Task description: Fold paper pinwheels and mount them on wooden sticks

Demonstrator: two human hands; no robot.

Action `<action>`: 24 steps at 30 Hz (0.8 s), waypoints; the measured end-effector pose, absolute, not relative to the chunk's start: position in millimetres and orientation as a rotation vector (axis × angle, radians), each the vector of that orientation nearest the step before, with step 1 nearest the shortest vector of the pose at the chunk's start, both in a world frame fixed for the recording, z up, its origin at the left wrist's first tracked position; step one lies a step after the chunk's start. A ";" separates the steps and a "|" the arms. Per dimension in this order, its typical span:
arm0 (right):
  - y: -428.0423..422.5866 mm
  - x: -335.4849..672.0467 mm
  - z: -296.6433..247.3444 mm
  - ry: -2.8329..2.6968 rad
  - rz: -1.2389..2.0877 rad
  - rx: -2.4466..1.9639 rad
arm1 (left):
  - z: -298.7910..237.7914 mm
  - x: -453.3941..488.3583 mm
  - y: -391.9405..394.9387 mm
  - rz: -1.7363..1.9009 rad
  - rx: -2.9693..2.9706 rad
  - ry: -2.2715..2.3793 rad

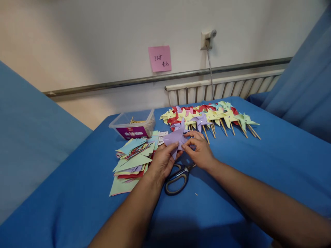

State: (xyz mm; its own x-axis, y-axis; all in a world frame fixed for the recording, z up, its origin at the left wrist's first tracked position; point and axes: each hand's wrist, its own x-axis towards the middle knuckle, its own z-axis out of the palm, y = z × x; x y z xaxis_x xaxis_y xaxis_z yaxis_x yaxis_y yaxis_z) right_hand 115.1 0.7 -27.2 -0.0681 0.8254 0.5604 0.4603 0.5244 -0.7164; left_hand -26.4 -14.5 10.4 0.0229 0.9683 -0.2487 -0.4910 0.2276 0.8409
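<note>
Between my two hands is a purple paper pinwheel with its blades partly folded. My left hand grips it from below, thumb on the paper. From the right, my right hand pinches its edge with thumb and fingertips. Just beneath the hands lie dark-handled scissors, their blades partly covered by my right hand. To the left is a stack of coloured paper in green, yellow, red and blue. Finished pinwheels on sticks lie in a crowded row beyond my right hand.
A clear plastic box with a purple label and thin sticks stands behind the paper stack. The blue cloth covers the table. A radiator and metal rail run along the wall. Blue curtains hang at both sides.
</note>
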 end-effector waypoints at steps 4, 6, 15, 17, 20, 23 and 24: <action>1.0 115.5 -26.9 -1.710 0.426 -1.094 | 10.5 -26.0 -14.9 1.252 0.641 0.975; 1.1 115.8 -26.5 -1.720 0.426 -1.096 | 10.0 -26.6 -14.8 1.247 0.654 0.978; 1.5 115.9 -25.4 -1.718 0.427 -1.105 | 6.3 -28.6 -13.0 1.212 0.685 1.006; 1.1 115.7 -25.1 -1.716 0.431 -1.108 | 6.2 -28.2 -12.9 1.217 0.675 1.009; 0.8 115.8 -24.7 -1.715 0.435 -1.107 | 7.0 -27.3 -13.5 1.223 0.670 1.011; 0.8 116.1 -24.7 -1.709 0.434 -1.106 | 8.7 -26.2 -14.7 1.230 0.670 1.011; 0.7 116.0 -24.8 -1.709 0.434 -1.107 | 9.1 -25.8 -15.1 1.229 0.670 1.015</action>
